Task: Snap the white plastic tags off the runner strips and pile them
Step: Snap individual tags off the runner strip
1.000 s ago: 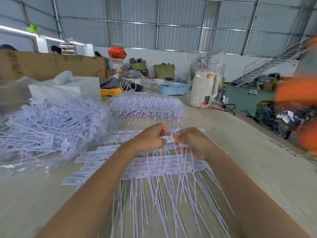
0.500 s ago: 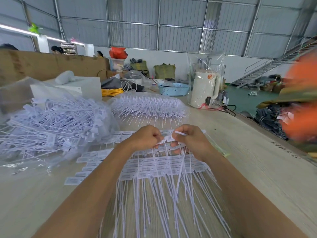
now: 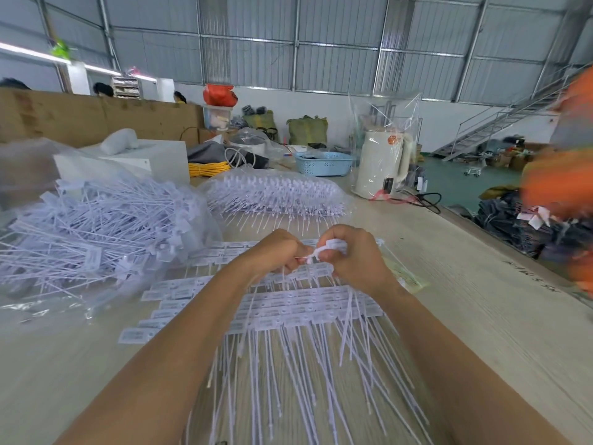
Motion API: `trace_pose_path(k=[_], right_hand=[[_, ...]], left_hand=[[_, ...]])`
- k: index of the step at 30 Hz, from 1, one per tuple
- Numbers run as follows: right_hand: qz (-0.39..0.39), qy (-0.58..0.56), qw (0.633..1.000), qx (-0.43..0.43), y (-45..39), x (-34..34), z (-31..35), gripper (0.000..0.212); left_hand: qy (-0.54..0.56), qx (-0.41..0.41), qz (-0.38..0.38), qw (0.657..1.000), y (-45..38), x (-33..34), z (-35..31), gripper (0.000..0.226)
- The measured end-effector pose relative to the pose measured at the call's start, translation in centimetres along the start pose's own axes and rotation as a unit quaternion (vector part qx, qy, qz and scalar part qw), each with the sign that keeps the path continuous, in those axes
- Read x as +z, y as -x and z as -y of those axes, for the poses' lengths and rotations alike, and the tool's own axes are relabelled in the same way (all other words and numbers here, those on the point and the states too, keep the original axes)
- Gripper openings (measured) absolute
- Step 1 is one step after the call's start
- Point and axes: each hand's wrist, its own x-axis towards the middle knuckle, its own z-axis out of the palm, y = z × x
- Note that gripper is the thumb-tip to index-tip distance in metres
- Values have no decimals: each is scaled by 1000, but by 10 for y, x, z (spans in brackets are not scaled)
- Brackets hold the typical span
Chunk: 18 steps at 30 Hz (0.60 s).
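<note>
White plastic fills the middle of the table [image 3: 481, 316]: rows of flat rectangular tags still joined on runner strips [image 3: 288, 303], their thin tails fanning toward the viewer. Above them both hands meet, fingers curled tight. The left hand [image 3: 279, 252] has its grip closed on a bundle of tails, and the right hand [image 3: 353, 258] pinches a white tag [image 3: 332, 245] between thumb and fingertips, the two fists almost touching. To the left, a loose pile of tags [image 3: 96, 226] lies tangled on crinkled clear film. Behind the hands, a clear plastic bag [image 3: 276, 194] holds packed strips. A pale blue basket [image 3: 324, 163] and a cream kettle [image 3: 383, 165] in clear wrapping stand farther back.
</note>
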Motion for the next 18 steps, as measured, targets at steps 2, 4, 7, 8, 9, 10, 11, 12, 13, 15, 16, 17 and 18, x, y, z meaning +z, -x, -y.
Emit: trace_pose_path(k=[2, 4, 7, 8, 9, 10, 11, 12, 13, 15, 16, 17, 18], right_hand=[[-19, 3, 1000, -7, -1, 1, 0, 10], [-47, -1, 999, 17, -6, 0, -2, 8], [-165, -28, 977, 135, -13, -22, -17, 10], [-199, -127, 950, 203, -14, -36, -23, 11], [-202, -252, 910, 262, -14, -49, -27, 9], [-168, -379, 858, 302, -13, -62, -29, 4], [-120, -493, 800, 320, -13, -71, -31, 5], [-64, -570, 750, 329, -13, -76, -30, 11], [-17, -600, 729, 328, -12, -76, -26, 17], [59, -524, 792, 308, -12, -64, -16, 16], [79, -420, 856, 292, -11, -55, -10, 12], [81, -319, 906, 265, -9, -43, -4, 7], [67, -258, 933, 242, -7, -32, 0, 7]], left_hand=[[21, -1, -12, 1000, -1, 1, -3, 31], [17, 8, -10, 1000, 0, 1, -7, 23], [27, 24, 39, 999, 4, -3, -11, 12], [10, 36, 39, 999, 5, -5, -12, 13], [-13, 48, 32, 998, 5, -7, -13, 15], [-38, 57, 27, 997, 6, -7, -13, 16], [-65, 62, 30, 996, 6, -6, -14, 16], [-93, 63, 39, 993, 6, -4, -14, 20], [-121, 63, 51, 989, 6, -1, -14, 26], [-156, 67, 68, 983, 6, 2, -13, 37], [-161, 74, 71, 982, 6, 1, -13, 38], [-165, 82, 69, 981, 6, 0, -12, 38], [-170, 90, 64, 979, 7, -1, -12, 37]])
